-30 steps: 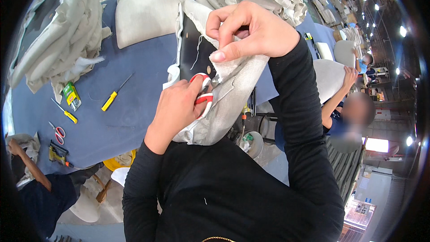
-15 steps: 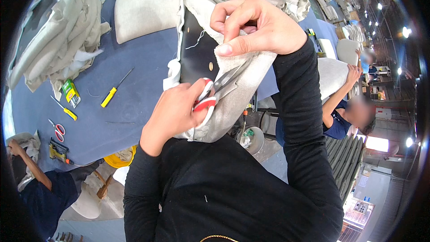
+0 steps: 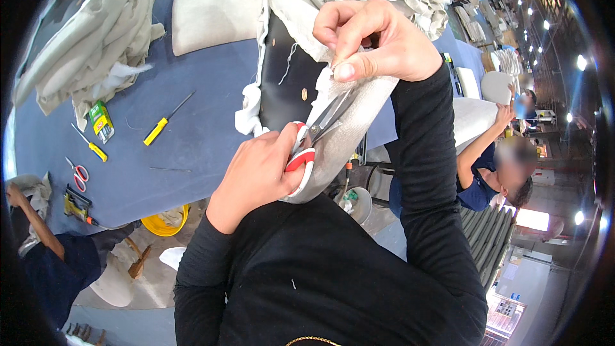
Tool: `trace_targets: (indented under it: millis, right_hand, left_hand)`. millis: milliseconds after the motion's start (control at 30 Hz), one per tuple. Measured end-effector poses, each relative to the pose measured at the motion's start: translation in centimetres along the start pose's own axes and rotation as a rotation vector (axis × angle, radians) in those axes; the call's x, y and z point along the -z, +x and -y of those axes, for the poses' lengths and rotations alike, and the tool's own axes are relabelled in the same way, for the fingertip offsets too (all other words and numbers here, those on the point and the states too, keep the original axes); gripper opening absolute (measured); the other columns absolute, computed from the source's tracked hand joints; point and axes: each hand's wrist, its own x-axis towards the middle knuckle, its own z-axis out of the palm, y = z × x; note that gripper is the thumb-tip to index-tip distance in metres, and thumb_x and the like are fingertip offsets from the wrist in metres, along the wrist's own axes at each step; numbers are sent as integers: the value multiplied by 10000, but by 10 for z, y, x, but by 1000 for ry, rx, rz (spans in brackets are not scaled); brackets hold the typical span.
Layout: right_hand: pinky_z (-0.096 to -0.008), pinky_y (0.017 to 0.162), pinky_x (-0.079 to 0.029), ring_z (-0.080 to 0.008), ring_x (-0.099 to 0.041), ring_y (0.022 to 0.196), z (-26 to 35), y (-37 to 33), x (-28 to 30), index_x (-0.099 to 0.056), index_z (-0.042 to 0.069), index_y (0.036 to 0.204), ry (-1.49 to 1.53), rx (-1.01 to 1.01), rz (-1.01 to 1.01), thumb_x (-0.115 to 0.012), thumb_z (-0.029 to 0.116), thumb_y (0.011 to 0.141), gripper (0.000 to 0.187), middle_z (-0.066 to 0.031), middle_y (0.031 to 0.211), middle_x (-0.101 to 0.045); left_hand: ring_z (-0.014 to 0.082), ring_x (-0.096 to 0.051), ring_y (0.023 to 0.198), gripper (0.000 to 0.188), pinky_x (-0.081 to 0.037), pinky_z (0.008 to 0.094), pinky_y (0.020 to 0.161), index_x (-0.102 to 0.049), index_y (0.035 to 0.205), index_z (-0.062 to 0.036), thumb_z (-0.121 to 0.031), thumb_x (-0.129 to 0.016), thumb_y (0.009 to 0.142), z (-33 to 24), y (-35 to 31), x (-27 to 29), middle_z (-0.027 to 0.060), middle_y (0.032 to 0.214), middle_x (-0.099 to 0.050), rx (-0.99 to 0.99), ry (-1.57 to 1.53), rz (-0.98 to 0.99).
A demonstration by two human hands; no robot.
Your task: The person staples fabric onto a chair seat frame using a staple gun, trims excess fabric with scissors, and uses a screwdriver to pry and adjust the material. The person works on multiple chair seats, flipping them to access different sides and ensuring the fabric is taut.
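My left hand (image 3: 256, 172) grips scissors (image 3: 301, 157) with red and white handles, their blades pointing up and to the right against the cloth. Pinched between thumb and fingers of my right hand (image 3: 384, 41) is the edge of light beige fabric (image 3: 353, 129), just beyond the blade tips. The fabric wraps a padded chair panel with a black backing (image 3: 285, 57), which leans toward my body. Loose threads hang at the cut edge. Where exactly the blades meet the cloth is hard to make out.
A beige padded panel (image 3: 221, 9) lies on the blue table (image 3: 192, 90). Heaps of fabric covers (image 3: 90, 38) stand left and far. Two yellow-handled screwdrivers (image 3: 155, 132), red-handled scissors (image 3: 81, 178), and a staple gun (image 3: 77, 203) lie leftward. Co-workers (image 3: 477, 179) are on both sides.
The view has shifted slightly. My right hand has moved a little to the right with the fabric edge, and the scissors have shifted slightly along the cloth.
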Motion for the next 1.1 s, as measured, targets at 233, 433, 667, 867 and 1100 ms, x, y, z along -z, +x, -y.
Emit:
trace_targets:
  millis: [233, 433, 667, 867, 1100]
  right_hand:
    - [-287, 800, -408, -113, -573, 927, 1, 2, 0, -870, 61, 886, -10, -43, -5, -978, 213, 834, 193, 7, 993, -633]
    - [-293, 795, -409, -108, -569, 924, 2, 4, 4, -850, 49, 872, -45, -77, 10, -973, 221, 848, 213, 14, 989, -634]
    - [-292, 792, -400, -98, -549, 902, 2, 8, 6, -821, 40, 837, -70, -143, 17, -967, 221, 855, 233, 25, 972, -625]
    - [-290, 797, -398, -101, -548, 906, 1, 8, 4, -819, 35, 839, -16, -146, -7, -969, 225, 854, 243, 23, 964, -615]
    - [-307, 795, -407, -123, -550, 891, 2, 11, 0, -841, 40, 845, -15, -128, -44, -971, 201, 838, 208, 1, 939, -598]
  left_hand:
    - [492, -685, 833, 395, -526, 554, 723, -578, 1251, 5, -163, -717, 922, 4, 11, 7, 235, 877, -686, -1, 25, 54]
    - [491, -680, 824, 415, -520, 558, 718, -583, 1265, 2, -153, -739, 912, 2, 16, 11, 227, 863, -674, -12, -18, 61]
    - [440, -692, 745, 349, -529, 543, 677, -619, 1150, -14, -189, -795, 905, 7, 33, 10, 210, 770, -663, -67, 25, 37]
    - [450, -688, 728, 306, -521, 545, 667, -633, 1109, 5, -179, -776, 911, 12, 33, 11, 219, 734, -655, -51, 8, 85]
    - [482, -681, 792, 318, -519, 555, 704, -628, 1163, 2, -185, -738, 932, -4, 25, 28, 223, 815, -682, -38, -22, 137]
